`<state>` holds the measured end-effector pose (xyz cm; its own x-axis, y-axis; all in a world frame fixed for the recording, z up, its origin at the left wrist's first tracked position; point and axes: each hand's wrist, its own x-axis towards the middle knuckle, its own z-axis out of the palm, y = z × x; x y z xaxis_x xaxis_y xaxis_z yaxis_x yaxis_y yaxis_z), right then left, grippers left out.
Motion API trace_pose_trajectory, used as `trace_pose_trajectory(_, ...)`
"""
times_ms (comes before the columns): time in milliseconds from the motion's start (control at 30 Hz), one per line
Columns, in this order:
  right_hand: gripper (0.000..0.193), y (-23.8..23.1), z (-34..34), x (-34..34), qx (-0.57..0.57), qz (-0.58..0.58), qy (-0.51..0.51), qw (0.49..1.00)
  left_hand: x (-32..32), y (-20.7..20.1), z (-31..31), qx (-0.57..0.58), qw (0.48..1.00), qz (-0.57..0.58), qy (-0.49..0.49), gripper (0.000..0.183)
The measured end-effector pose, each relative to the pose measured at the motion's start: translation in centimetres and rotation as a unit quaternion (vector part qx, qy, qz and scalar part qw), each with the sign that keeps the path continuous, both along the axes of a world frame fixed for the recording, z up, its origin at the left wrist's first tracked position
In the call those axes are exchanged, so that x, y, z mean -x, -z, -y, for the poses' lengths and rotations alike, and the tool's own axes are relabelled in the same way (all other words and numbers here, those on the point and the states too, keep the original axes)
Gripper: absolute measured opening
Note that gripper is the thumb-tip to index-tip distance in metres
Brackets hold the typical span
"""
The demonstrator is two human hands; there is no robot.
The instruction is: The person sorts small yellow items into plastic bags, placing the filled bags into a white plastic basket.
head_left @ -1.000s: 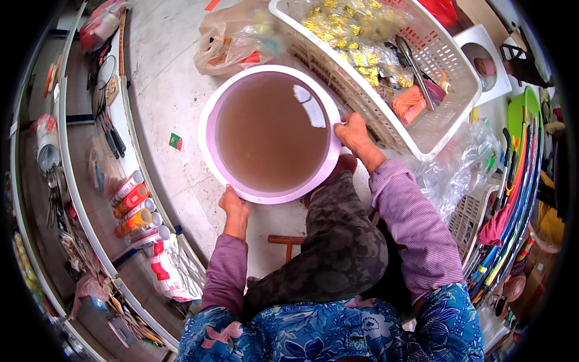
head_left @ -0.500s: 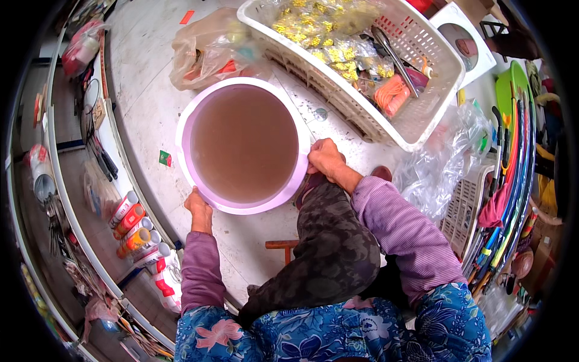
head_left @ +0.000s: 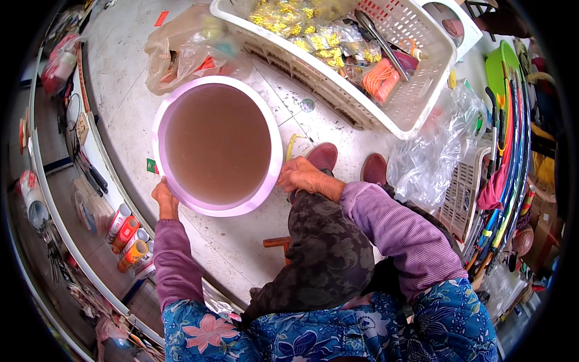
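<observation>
Pale, scuffed floor [head_left: 120, 108] stretches between shelving [head_left: 60, 145] on the left and a white slatted crate [head_left: 416, 114] on the far right. On the near side of a crumpled beige plastic bag [head_left: 163, 54], left of the person's dark red shoes [head_left: 322, 155], is a round basin [head_left: 158, 145]; whether it rests on the floor or hangs just above it, I cannot tell. So much water [head_left: 217, 145] should make it heavy and quick to slosh, and its plastic wall may flex; a wet rim would turn slippery. Opposite sides of the wide rim look like the soundest hold, kept level. Both hands grasp that rim: the left hand [head_left: 164, 199] at its near left, the right hand [head_left: 304, 178] at its near right, fingers underneath mostly hidden. Basin and rim are pale lilac, smooth and glossy; the water is murky brown, hiding the bottom.
</observation>
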<state>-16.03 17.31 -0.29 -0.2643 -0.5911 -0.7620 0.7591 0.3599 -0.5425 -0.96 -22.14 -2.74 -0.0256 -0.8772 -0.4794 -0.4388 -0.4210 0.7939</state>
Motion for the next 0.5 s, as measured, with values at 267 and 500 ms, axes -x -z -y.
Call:
trace_pose_trajectory(267,0.020,1.0,1.3,-1.0,0.045,-0.021,-0.089,0.995,1.5,0.6,3.5,0.022,0.999,0.016,0.039,0.013)
trace_pose_trajectory(500,0.020,0.9,1.6,-0.4,0.051,-0.148,-0.193,0.969,1.2,0.3,5.1,0.023,0.989,0.097,0.106,0.019)
